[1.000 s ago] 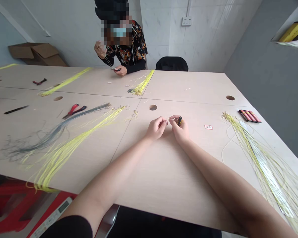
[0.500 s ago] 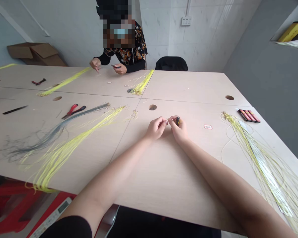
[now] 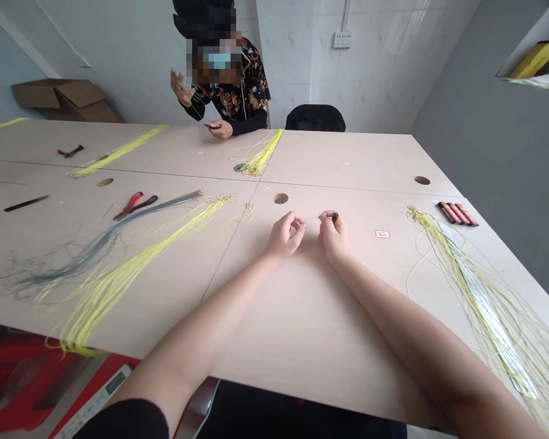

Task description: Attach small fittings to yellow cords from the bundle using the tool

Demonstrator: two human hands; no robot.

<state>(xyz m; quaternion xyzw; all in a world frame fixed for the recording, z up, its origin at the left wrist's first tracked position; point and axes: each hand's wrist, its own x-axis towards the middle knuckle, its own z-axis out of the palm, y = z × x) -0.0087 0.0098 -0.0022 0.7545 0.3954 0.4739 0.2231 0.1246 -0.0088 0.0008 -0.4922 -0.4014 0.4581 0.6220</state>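
My left hand (image 3: 287,235) hovers just over the table in front of me. Its fingers are curled in towards the thumb, and anything they pinch is too small to make out. A short gap to its right is my right hand (image 3: 333,238), closed around a small black tool with a yellow mark (image 3: 335,219). Only the rounded end of that tool shows above the fingers. At the right fingertips there is a tiny yellowish bit (image 3: 319,216), unclear in kind. Left of both hands lies a bundle of yellow strings (image 3: 150,253) with gold-coloured ends.
Grey strings (image 3: 114,235) and red-and-black pliers (image 3: 135,204) lie left. On the right are another yellow bundle (image 3: 457,262), a ruler-like strip (image 3: 480,305), pink-and-black sticks (image 3: 457,213) and a small label (image 3: 382,234). A table hole (image 3: 280,199) is ahead; a co-worker (image 3: 229,91) sits opposite.
My hands, which met at the fingertips, have drawn slightly apart; my right hand shifted right with the black tool. The co-worker's one hand has risen off the table, pulling a thin string.
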